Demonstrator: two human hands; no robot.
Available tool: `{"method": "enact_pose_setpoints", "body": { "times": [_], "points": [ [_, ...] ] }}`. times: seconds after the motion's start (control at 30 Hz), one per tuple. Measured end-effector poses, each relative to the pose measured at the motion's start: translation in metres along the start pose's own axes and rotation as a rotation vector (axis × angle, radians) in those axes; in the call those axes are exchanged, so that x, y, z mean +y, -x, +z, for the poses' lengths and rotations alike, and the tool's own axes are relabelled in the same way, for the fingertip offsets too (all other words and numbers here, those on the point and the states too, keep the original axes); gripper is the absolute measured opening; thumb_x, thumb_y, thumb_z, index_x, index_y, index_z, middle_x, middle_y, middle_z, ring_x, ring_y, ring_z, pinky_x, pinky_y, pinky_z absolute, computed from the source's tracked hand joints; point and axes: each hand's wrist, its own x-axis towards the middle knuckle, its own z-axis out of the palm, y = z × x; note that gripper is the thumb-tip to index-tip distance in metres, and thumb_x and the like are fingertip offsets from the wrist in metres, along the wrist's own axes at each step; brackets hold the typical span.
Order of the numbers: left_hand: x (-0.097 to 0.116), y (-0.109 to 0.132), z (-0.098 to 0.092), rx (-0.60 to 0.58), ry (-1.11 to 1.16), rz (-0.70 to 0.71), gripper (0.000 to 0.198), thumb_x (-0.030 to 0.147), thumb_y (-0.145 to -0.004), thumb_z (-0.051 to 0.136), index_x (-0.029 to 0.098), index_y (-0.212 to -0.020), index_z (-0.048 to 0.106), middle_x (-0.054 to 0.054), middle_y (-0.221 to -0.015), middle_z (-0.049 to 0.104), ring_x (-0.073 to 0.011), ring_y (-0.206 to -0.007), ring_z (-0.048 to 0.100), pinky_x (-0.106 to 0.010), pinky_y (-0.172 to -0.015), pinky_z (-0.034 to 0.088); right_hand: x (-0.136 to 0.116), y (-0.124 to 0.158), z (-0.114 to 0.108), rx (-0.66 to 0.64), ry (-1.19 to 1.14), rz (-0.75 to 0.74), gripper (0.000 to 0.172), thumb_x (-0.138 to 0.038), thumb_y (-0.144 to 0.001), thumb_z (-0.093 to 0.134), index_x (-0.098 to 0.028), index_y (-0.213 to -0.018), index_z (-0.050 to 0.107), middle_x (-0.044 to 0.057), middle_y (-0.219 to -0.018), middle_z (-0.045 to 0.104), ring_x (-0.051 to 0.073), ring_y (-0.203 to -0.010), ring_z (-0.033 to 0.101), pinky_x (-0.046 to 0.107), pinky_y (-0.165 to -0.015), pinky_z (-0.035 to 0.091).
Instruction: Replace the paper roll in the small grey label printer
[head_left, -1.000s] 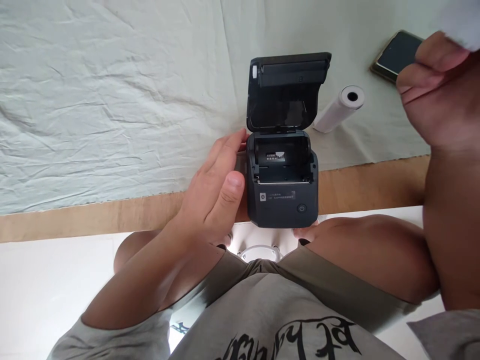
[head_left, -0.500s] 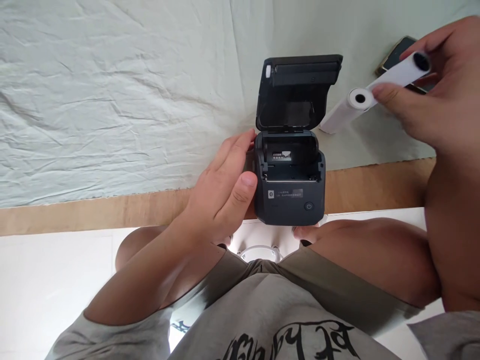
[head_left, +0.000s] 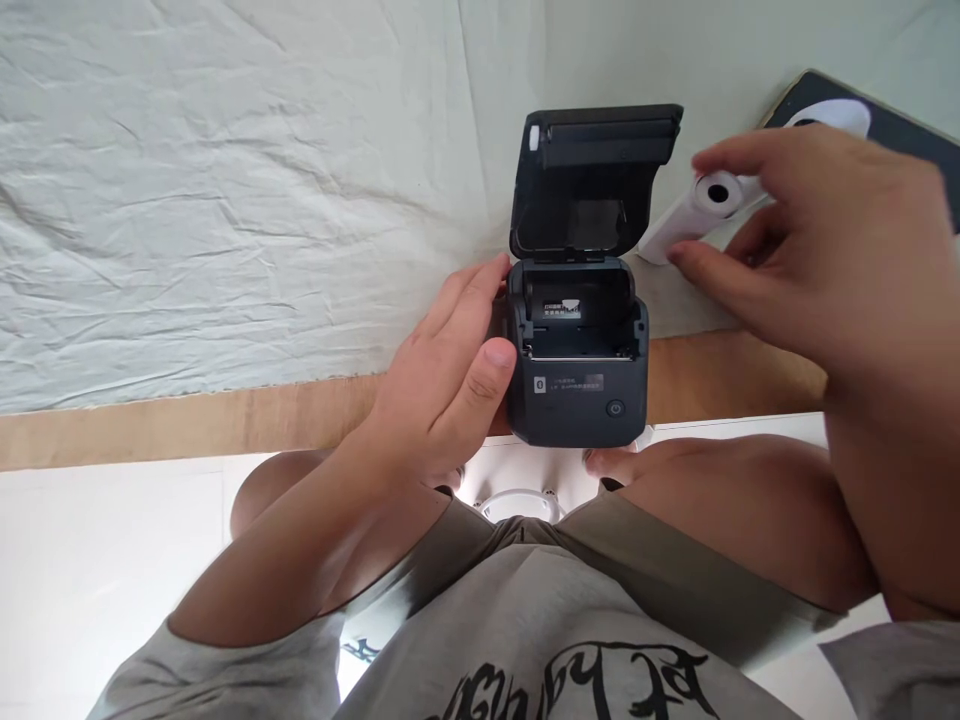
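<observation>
A small black printer (head_left: 577, 405) stands at the table edge with its lid (head_left: 596, 165) flipped up and its paper bay empty. My left hand (head_left: 442, 385) grips the printer's left side, fingers flat along it and thumb on the front corner. A white paper roll (head_left: 686, 215) lies on the cloth just right of the lid. My right hand (head_left: 817, 250) hovers over that roll with fingers apart, forefinger above its end and thumb below it. A second white roll (head_left: 836, 113) shows behind the hand, over a dark phone (head_left: 892, 125).
A wrinkled pale cloth (head_left: 225, 200) covers the wooden table (head_left: 187, 425), leaving a bare strip along the near edge. My knees and grey shirt fill the lower view, above a white floor (head_left: 90, 570).
My right hand, which held a white roll up near the phone, has come down and left over the roll lying on the cloth. The left hand and printer have stayed put.
</observation>
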Motion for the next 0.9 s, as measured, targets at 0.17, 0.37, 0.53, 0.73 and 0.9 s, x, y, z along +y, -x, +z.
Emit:
{"method": "enact_pose_setpoints", "body": {
  "times": [0.17, 0.37, 0.53, 0.73, 0.9],
  "points": [
    [0.0, 0.0, -0.001, -0.008, -0.005, -0.025, 0.075, 0.081, -0.12, 0.033, 0.031, -0.17, 0.057, -0.013, -0.176, 0.061, -0.0368, -0.162, 0.063, -0.059, -0.135, 0.058, -0.007, -0.002, 0.007, -0.022, 0.058, -0.074, 0.035, -0.048, -0.099, 0.086, -0.038, -0.131, 0.078, -0.006, -0.078, 0.065, 0.01, -0.063, 0.057, 0.035, -0.072, 0.058],
    [0.003, -0.001, 0.001, 0.009, 0.008, -0.024, 0.076, 0.08, -0.121, 0.036, 0.026, -0.168, 0.06, -0.014, -0.174, 0.063, -0.0374, -0.161, 0.064, -0.057, -0.133, 0.059, -0.011, 0.005, 0.01, -0.15, -0.077, -0.196, 0.03, -0.041, -0.099, 0.081, -0.033, -0.126, 0.072, 0.001, -0.1, 0.07, 0.01, -0.071, 0.056, 0.033, -0.067, 0.056],
    [0.001, -0.001, 0.001, 0.001, -0.02, -0.006, 0.08, 0.081, -0.121, 0.032, 0.023, -0.17, 0.057, -0.016, -0.176, 0.061, -0.037, -0.162, 0.063, -0.055, -0.133, 0.059, -0.008, 0.006, 0.017, -0.118, -0.056, -0.195, 0.031, -0.044, -0.102, 0.079, -0.033, -0.13, 0.071, 0.005, -0.106, 0.064, 0.016, -0.092, 0.064, 0.034, -0.073, 0.058],
    [0.005, 0.0, 0.001, -0.009, -0.047, -0.038, 0.081, 0.082, -0.121, 0.026, 0.027, -0.172, 0.055, -0.013, -0.176, 0.061, -0.0365, -0.16, 0.064, -0.057, -0.132, 0.061, -0.012, 0.007, 0.014, -0.135, -0.058, -0.214, 0.037, -0.019, -0.093, 0.064, -0.033, -0.127, 0.069, 0.004, -0.098, 0.059, 0.017, -0.093, 0.063, 0.032, -0.069, 0.054],
    [0.002, 0.0, 0.001, -0.002, -0.042, -0.018, 0.078, 0.081, -0.121, 0.031, 0.027, -0.171, 0.057, -0.015, -0.176, 0.061, -0.0377, -0.16, 0.064, -0.059, -0.131, 0.061, -0.013, 0.006, 0.015, -0.114, -0.014, -0.19, 0.026, -0.04, -0.104, 0.075, -0.035, -0.129, 0.071, 0.004, -0.102, 0.062, 0.017, -0.092, 0.065, 0.037, -0.076, 0.062]
  ]
}}
